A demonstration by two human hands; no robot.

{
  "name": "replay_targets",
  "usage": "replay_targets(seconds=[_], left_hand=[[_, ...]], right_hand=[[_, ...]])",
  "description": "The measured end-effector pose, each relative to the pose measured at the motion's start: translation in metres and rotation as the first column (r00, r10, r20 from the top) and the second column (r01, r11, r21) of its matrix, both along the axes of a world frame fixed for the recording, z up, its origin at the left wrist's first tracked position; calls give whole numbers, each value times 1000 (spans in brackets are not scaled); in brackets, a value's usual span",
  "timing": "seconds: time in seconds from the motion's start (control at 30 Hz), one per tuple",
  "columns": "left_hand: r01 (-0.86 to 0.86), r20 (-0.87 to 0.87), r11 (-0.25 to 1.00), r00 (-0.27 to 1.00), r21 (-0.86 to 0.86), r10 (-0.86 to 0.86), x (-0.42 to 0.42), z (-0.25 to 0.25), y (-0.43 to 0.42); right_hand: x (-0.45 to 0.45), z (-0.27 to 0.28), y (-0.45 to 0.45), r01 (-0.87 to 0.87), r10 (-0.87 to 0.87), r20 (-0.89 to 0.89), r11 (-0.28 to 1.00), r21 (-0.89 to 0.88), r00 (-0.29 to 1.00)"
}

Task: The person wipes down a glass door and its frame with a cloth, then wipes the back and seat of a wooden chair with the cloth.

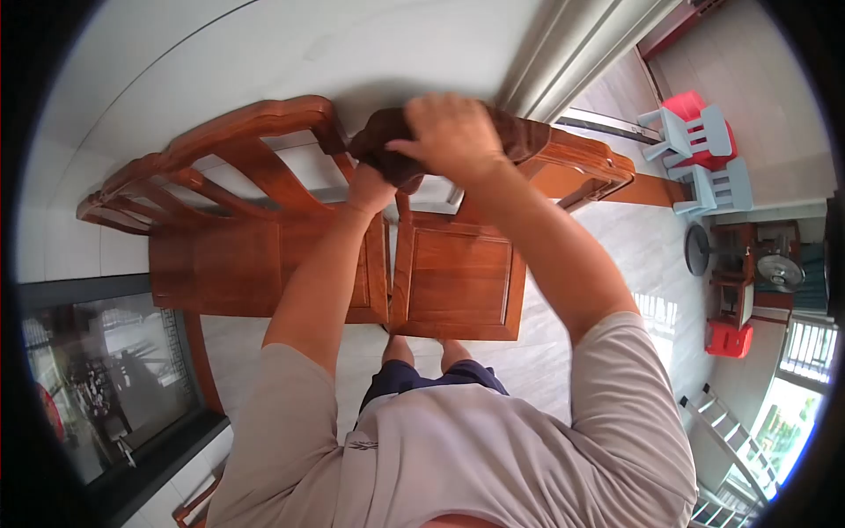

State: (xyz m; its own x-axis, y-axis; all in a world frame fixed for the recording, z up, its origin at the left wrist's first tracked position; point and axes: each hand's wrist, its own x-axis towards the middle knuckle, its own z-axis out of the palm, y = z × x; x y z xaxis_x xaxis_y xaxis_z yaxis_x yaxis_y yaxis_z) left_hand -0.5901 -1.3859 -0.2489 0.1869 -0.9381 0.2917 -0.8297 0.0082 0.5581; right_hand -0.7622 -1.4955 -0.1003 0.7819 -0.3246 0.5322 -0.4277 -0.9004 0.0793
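Cloth (384, 132) sat bunched over chair (462, 273) back, upper centre. My right hand (453, 136) lay wide on it; left hand (371, 189) half-hidden, couldn't tell grip. Looked mid-wipe; next move called for steady pressure.

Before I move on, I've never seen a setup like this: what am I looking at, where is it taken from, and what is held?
There is no machine here: these are a person's bare hands. The single picture comes from a camera on their head, looking down past their own arms. The right hand lies over a dark brown cloth on the back of a wooden chair. The left hand is at the cloth's lower edge, fingers hidden, so I can't judge either grip. A slatted wooden bench stands to the left; small pale blue chairs are off right.
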Motion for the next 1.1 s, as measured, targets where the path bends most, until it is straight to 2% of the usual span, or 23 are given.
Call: replay_targets(seconds=[0.03, 0.07, 0.1, 0.2, 0.23, 0.3, 0.37, 0.4, 0.47, 0.5, 0.57, 0.6, 0.67, 0.7, 0.73, 0.8, 0.83, 0.9, 0.93, 0.97, 1.03, 1.07, 1.1], left_hand=[[-72, -244, 996, 968, -45, 59, -16, 26, 3], [-157, -478, 982, 874, -102, 90, -33, 53, 7], [-167, -491, 981, 866, -100, 97, -34, 50, 7], [-154, -463, 985, 869, 78, 173, -25, 41, 2], [-171, -462, 982, 867, 79, 189, -24, 44, 2], [-159, -520, 979, 829, 127, 203, -29, 47, 4], [-180, -524, 979, 827, 97, 204, -28, 43, 4], [-181, -523, 982, 832, 62, 186, -27, 40, 5], [-188, -533, 982, 832, -9, 155, -29, 32, 2], [-176, -525, 984, 838, -6, 147, -27, 23, 0], [-129, -104, 991, 986, 38, 132, -18, 7, 0], [-47, -126, 991, 990, 126, 63, -13, 11, 2], [-14, -81, 992, 996, 124, 24, -10, 15, 2], [-19, -62, 998, 998, 58, 22, -11, 17, 2], [1, -64, 997, 998, 74, 4, -15, 17, 3], [-91, -386, 982, 922, -163, 22, -16, 19, 1], [-97, -388, 982, 921, -161, 27, -17, 21, 1], [-171, -511, 980, 836, 99, 198, -18, 25, 3], [-179, -476, 984, 867, -22, 147, -21, 21, 2], [-179, -459, 981, 868, 69, 191, -20, 22, 3], [-157, -473, 986, 866, 45, 160, -27, 47, 5], [-181, -482, 983, 858, 41, 179, -27, 44, 4], [-169, -509, 985, 845, 42, 166, -26, 40, 1]], right_hand=[[-30, 3, -13, 10, -12, 40, 999, 44, 999], [-64, 11, -22, 72, -73, 23, 995, 62, 997], [-98, 20, -29, 129, -130, 7, 989, 79, 992], [-166, 39, -51, 342, -307, -193, 922, 183, 932], [-168, 42, -51, 395, -348, -225, 893, 217, 910], [-152, 42, -44, 380, -337, -213, 899, 216, 917], [-120, 42, -33, 471, -405, -302, 860, 194, 863], [-94, 52, -22, 477, -367, -369, 835, 273, 854], [-48, 32, -10, 398, -344, -243, 889, 227, 907], [-25, 31, -3, 332, -278, -231, 912, 242, 932], [8, 28, 10, 206, -149, -222, 944, 260, 964], [20, 8, 9, 100, -77, -152, 984, 149, 985], [15, 4, 14, 60, -57, -37, 994, 87, 998], [9, 1, 11, 41, -41, 3, 997, 61, 999], [-5, -2, 7, 61, -61, 0, 995, 78, 998], [-45, -3, -14, 118, -119, 110, 993, 15, 987], [-76, -8, -32, 88, -71, 235, 994, -63, 969], [-137, 0, -51, 164, -156, 123, 985, -60, 980], [-162, 12, -58, 174, -175, -12, 984, -28, 985], [-179, 17, -61, 129, -128, 28, 991, -37, 991], [-200, 25, -66, 187, -186, -23, 962, 200, 982], [-203, 26, -70, 185, -180, -43, 951, 247, 983], [-201, 23, -71, 185, -180, -45, 961, 204, 983]])
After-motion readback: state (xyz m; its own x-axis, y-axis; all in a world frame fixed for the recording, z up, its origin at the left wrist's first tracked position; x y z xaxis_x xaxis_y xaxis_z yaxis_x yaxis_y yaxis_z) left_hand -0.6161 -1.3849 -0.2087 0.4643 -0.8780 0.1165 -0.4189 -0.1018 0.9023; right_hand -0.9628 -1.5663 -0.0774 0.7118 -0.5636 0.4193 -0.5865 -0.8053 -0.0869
